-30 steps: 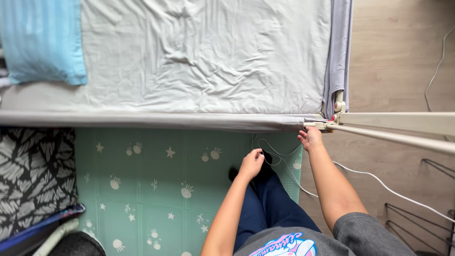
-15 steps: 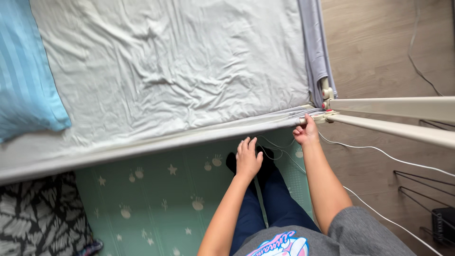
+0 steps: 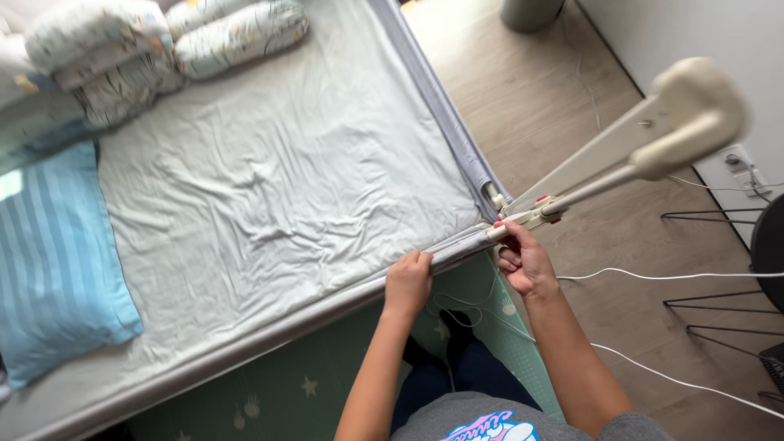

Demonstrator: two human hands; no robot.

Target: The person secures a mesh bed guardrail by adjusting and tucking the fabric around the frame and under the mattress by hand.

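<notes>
The left hand (image 3: 407, 282) had risen from the mat onto the grey bed rail (image 3: 327, 304), fingers curled over it; the right hand (image 3: 523, 260) stayed clenched round the rail's corner joint (image 3: 523, 219).

Creased matt cloth sheet (image 3: 269, 180), smooth cream plastic rail (image 3: 653, 139), grey fabric bed edge (image 3: 245, 343), wood-look floor (image 3: 531, 90).

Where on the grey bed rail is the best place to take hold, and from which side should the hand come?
Grip the grey bed rail on its padded top bar near the corner joint, coming from the floor side, above the green mat. The bar runs long and narrow along the mattress edge, so fingers can likely curl over it. The left hand already rests there; the right hand is closed by the joint.
</notes>
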